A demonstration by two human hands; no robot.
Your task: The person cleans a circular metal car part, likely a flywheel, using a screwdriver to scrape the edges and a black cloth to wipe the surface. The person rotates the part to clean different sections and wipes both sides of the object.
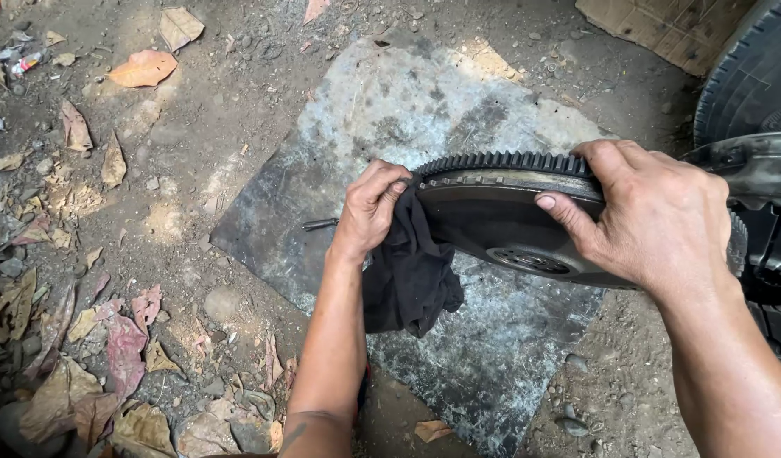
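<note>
Both hands are closed on their loads: the left hand (369, 208) has its fingers (389, 188) curled tight round a bunched black cloth rag (411, 271), pressed against the near left rim of the round dark steel flywheel with a toothed ring gear (492, 220), while the right hand (653, 216) clamps the far right rim, thumb on the face and fingers over the teeth. Between the two hands the wheel stands tilted on edge. Its face looks dull and greasy, so by my judgement the wiping is at an early stage, with most of the rim yet to be covered. Beneath lies a worn grey metal sheet (382, 110) on dirt strewn with dry brown leaves (144, 68); just left of the left fingers lies a thin dark rod (320, 224)
</note>
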